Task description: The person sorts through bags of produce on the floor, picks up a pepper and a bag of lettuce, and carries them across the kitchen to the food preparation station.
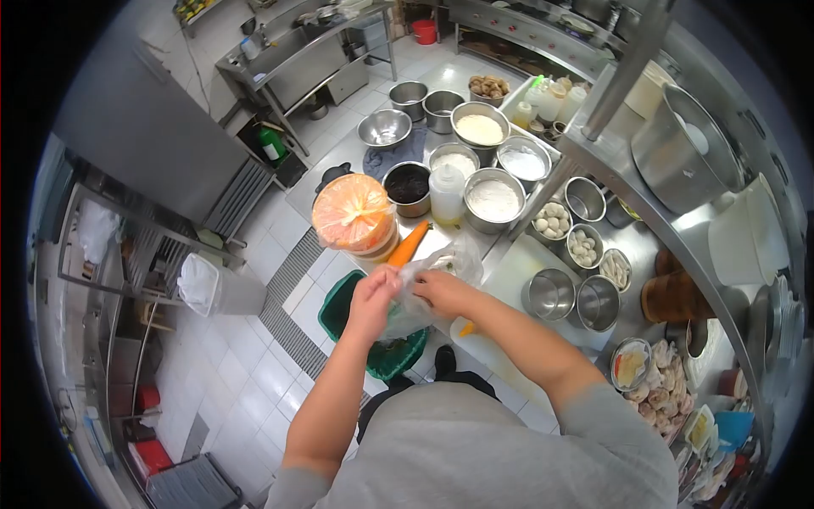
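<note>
A clear plastic bag (405,316) hangs between my two hands over the table's edge. My left hand (376,293) is closed on its left side, fingers pinched together. On the other side, my right hand (441,293) grips the bag with bent fingers. Just beyond my hands a carrot (409,243) lies on the table, beside a tub (354,212) covered with orange-tinted plastic film. Part of a small orange piece (466,328) shows under my right forearm. Below the bag stands a bin with a green liner (398,360).
A squeeze bottle (447,193) stands among metal pots, one holding white powder (493,200) and another dark contents (408,185). A white cutting board (530,259) lies to the right, with metal bowls (551,294) on it. A metal shelf post (623,76) rises at the right.
</note>
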Tool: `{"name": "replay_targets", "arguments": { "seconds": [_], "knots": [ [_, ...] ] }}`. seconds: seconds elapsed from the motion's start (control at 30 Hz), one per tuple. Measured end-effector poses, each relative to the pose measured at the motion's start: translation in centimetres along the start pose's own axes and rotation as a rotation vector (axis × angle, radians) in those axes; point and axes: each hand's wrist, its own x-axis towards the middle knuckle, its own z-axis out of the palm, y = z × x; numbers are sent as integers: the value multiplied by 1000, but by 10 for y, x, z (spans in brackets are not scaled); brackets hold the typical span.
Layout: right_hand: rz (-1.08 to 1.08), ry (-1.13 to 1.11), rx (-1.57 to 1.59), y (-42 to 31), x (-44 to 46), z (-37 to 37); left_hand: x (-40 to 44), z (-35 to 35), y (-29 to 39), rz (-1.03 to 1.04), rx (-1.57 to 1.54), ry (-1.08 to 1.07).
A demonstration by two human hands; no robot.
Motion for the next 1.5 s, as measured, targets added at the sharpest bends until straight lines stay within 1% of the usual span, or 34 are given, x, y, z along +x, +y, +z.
{"name": "replay_targets", "arguments": {
  "seconds": [0.03, 0.07, 0.1, 0.17, 0.2, 0.23, 0.27, 0.3, 0.33, 0.37, 0.4, 0.43, 0.5, 0.53, 0.57, 0.6, 0.63, 0.7, 0.77, 0.83, 0.9, 0.93, 0.97, 1.0, 1.03, 1.1, 1.13, 1.17, 1.23, 1.27, 1.33, 1.37, 1.43, 1.5],
  "knots": [
    [12, 12, -3, -5, 6, -12, -10, 3, 15, 31, 12, -89],
    [148, -137, 4, -20, 11, -34, -19, 5, 24, 63, 25, -178],
    [282, -286, 14, -30, 14, -50, -25, 1, 27, 65, 27, -193],
    [287, -272, -12, -33, 9, -67, -35, -16, 32, 73, -166, -84],
    [282, -269, -39, -34, 6, -74, -40, -26, 35, 76, -165, -91],
    [285, -265, -40, -35, -3, -79, -45, -37, 37, 91, -214, -26],
    [212, -161, -63, -35, -15, -84, -50, -48, 39, 106, -264, 41],
    [137, -59, -88, -36, -26, -90, -57, -57, 40, 107, -268, 40],
    [138, -61, -92, -40, -35, -99, -62, -67, 41, 109, -333, 130],
    [187, -159, -159, -46, -43, -108, -68, -77, 43, 111, -398, 220],
    [237, -256, -225, -55, -47, -118, -73, -86, 45, 115, -403, 221],
    [238, -257, -230, -67, -48, -132, -77, -95, 48, 142, -427, 248],
    [89, -514, -389, -87, -49, -155, -86, -113, 52, 172, -458, 265],
    [101, -509, -395, -90, -50, -152, -89, -121, 54, 226, -482, 281],
    [-68, -436, -463, -94, -52, -147, -92, -129, 58, 278, -506, 292],
    [-233, -361, -530, -100, -54, -142, -95, -136, 64, 334, -536, 221],
    [-211, -354, -540, -121, -52, -150, -98, -143, 71, 334, -545, 197],
    [-428, -48, -447, -167, -47, -159, -103, -160, 80, 417, -469, 235],
    [-305, -7, -403, -192, -39, -142, -98, -186, 73, 422, -471, 162],
    [-198, 43, -355, -209, -25, -121, -90, -190, 70, 298, -344, 175],
    [-21, 222, -127, -230, -12, -91, -95, -164, 61, 267, -220, 11],
    [11, 232, -139, -242, -6, -75, -102, -148, 54, 261, -148, -73],
    [159, 298, 118, -255, 0, -59, -114, -131, 61, 181, -109, -231],
    [303, 371, 379, -266, 4, -45, -118, -120, 63, 237, 48, -413],
    [327, 392, 369, -274, 5, -33, -117, -121, 63, 237, 38, -446],
    [352, 497, 503, -280, 2, -14, -112, -119, 62, 543, 272, -568],
    [391, 576, 507, -284, 0, -8, -117, -119, 55, 428, 22, -484],
    [412, 601, 496, -286, -5, -5, -121, -119, 48, 429, 11, -516],
    [521, 592, 429, -305, -12, -10, -130, -118, 32, 485, 5, -390],
    [539, 622, 424, -315, -12, -8, -133, -130, 7, 486, 1, -426],
    [355, 748, 386, -335, -2, 0, -128, -153, -57, 283, 584, -924],
    [365, 774, 373, -343, 3, 0, -130, -150, -84, 258, 683, -1082],
    [348, 593, 469, -358, 12, 1, -134, -134, -130, 285, 706, -1128],
    [335, 587, 372, -359, 21, 11, -139, -117, -165, 319, 725, -1134]
  ]
}}
